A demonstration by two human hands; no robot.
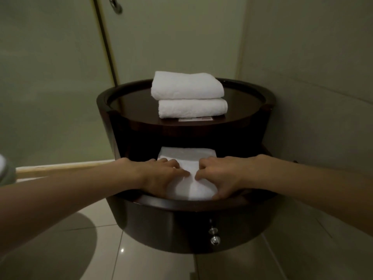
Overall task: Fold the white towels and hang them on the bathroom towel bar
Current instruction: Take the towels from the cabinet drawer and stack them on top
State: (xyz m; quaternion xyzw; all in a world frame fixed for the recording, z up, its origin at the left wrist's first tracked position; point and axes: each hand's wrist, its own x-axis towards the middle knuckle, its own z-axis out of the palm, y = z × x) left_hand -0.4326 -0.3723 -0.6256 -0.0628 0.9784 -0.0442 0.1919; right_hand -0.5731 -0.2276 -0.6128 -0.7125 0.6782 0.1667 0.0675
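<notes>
A folded white towel [187, 158] lies on the lower shelf of a round dark wooden stand [105, 102]. My left hand [161, 176] and my right hand [220, 176] both grip this towel, fingers curled over its top and thumbs at its front edge. Two more folded white towels are stacked on the stand's top: the upper towel [186, 85] and the lower towel [192, 108]. No towel bar is in view.
A small white label [195, 119] lies under the stacked towels. The stand has a drawer front with round glass knobs [214, 236]. A glass shower door with a metal handle [115, 5] is behind on the left, a wall on the right, glossy floor tiles below.
</notes>
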